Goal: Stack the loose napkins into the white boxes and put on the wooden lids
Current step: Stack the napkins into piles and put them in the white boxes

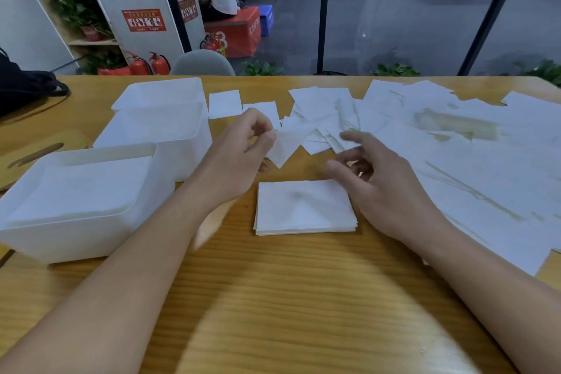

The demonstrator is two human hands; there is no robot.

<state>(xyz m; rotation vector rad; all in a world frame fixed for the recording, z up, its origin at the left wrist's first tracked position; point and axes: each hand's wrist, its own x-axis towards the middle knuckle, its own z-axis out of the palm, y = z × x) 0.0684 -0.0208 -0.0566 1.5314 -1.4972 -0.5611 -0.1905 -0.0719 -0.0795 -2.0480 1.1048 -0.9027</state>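
My left hand pinches one loose white napkin by its corner, above the table's middle. My right hand hovers beside it with relaxed, spread fingers and holds nothing. Below both hands lies a neat stack of napkins. A wide heap of loose napkins covers the right side of the table. Three white boxes stand at the left: the nearest box holds a layer of napkins, the middle box and the far box sit behind it. A wooden lid lies at the far left.
The wooden table fills the lower view. A black bag rests at the back left corner. A grey chair stands behind the table. Two single napkins lie next to the far box.
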